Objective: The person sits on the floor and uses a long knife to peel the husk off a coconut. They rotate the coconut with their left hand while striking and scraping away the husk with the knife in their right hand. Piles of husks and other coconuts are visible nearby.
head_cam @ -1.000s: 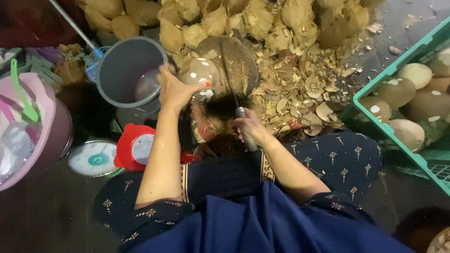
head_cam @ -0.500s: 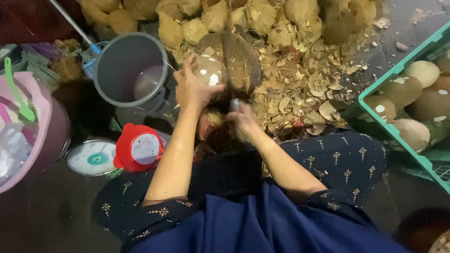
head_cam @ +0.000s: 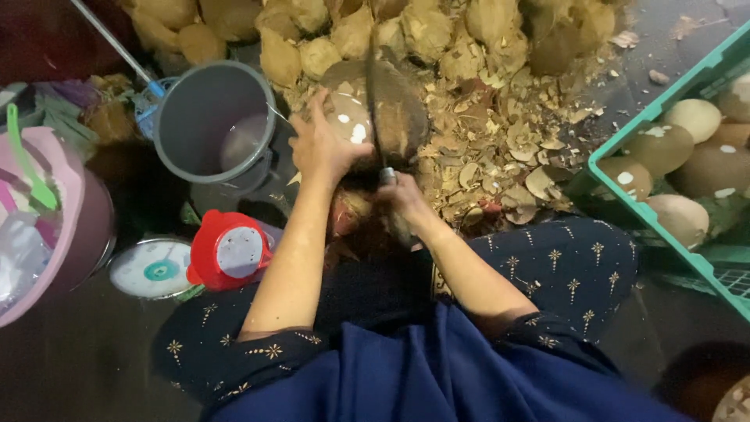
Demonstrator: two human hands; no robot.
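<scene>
I see my left hand (head_cam: 322,148) spread flat against the near left side of a coconut (head_cam: 375,109), fingers splayed over its shiny, partly peeled shell and pressing on it rather than closing around it. The coconut sits on the floor just ahead of my knees. My right hand (head_cam: 400,202) is just beside the left and a little nearer to me, clenched around the handle of a knife (head_cam: 373,101) whose dark blade rises from that fist straight across the middle of the coconut; the blade is blurred, so I cannot tell whether it is touching the shell. Right of the right hand a litter of husk chips (head_cam: 508,148) covers the floor. Beyond both hands lies a heap of unpeeled coconuts (head_cam: 437,31). Left of the left hand stands a grey bucket (head_cam: 205,125) with some water in it, and nearer to me on that side lies a red lid (head_cam: 230,250). Far to the right of the right hand a green crate (head_cam: 625,148) holds pale peeled coconuts (head_cam: 680,117).
</scene>
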